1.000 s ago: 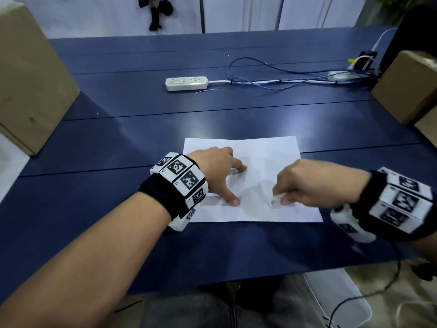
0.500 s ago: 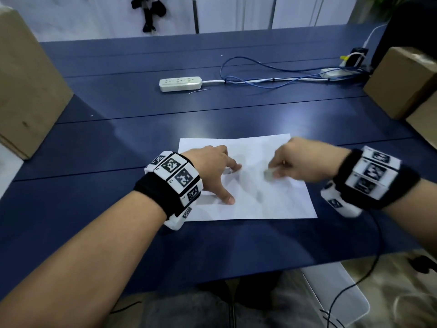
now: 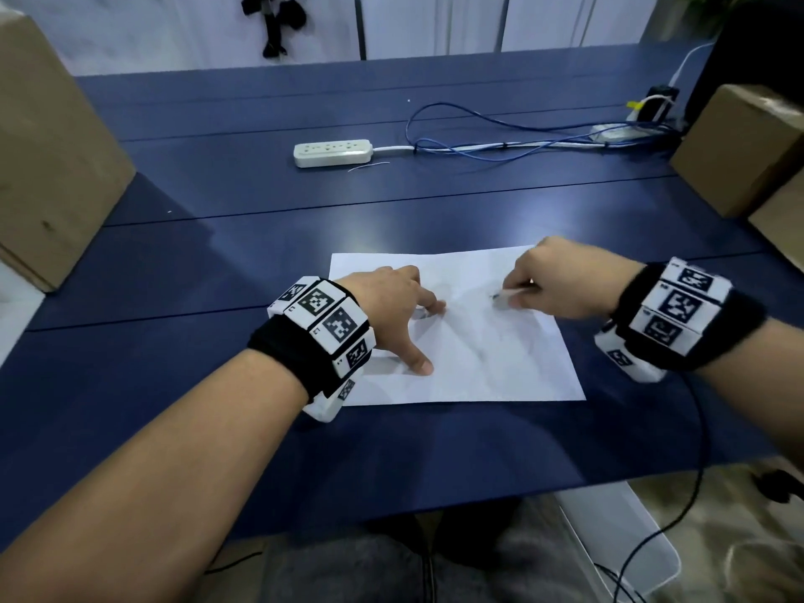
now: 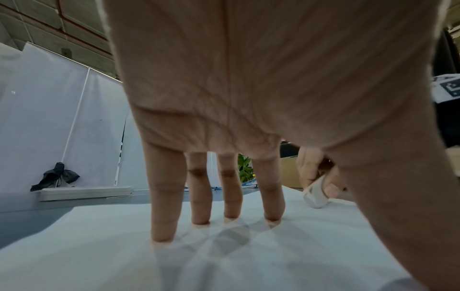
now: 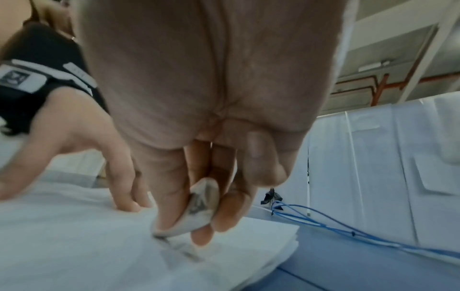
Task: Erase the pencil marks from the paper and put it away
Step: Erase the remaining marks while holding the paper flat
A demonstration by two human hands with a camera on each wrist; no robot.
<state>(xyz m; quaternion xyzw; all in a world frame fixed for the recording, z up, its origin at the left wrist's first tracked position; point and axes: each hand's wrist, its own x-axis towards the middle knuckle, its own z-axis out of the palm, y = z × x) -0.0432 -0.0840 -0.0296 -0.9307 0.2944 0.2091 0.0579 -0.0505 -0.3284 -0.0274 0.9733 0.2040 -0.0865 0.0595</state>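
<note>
A white sheet of paper [image 3: 474, 363] lies flat on the blue table [image 3: 217, 254] near its front edge. My left hand [image 3: 391, 306] presses down on the paper's left part with spread, straight fingers [image 4: 164, 216]. My right hand [image 3: 561, 280] pinches a small white eraser [image 3: 504, 298] between thumb and fingers over the paper's upper right area. In the right wrist view the eraser [image 5: 196, 212] is smudged grey and its lower edge touches the paper [image 5: 74, 246], with a faint grey mark just below it. The left wrist view shows the eraser [image 4: 315, 195] past my fingers.
A white power strip [image 3: 333, 153] with blue and white cables [image 3: 500, 141] lies across the table's far half. Cardboard boxes stand at the left edge [image 3: 52, 158] and the right edge [image 3: 739, 150]. A white bin [image 3: 618, 550] sits on the floor below the table's front right.
My right hand has carried the eraser from the paper's lower middle up and away toward its upper right area. The left hand has stayed pressed on the paper.
</note>
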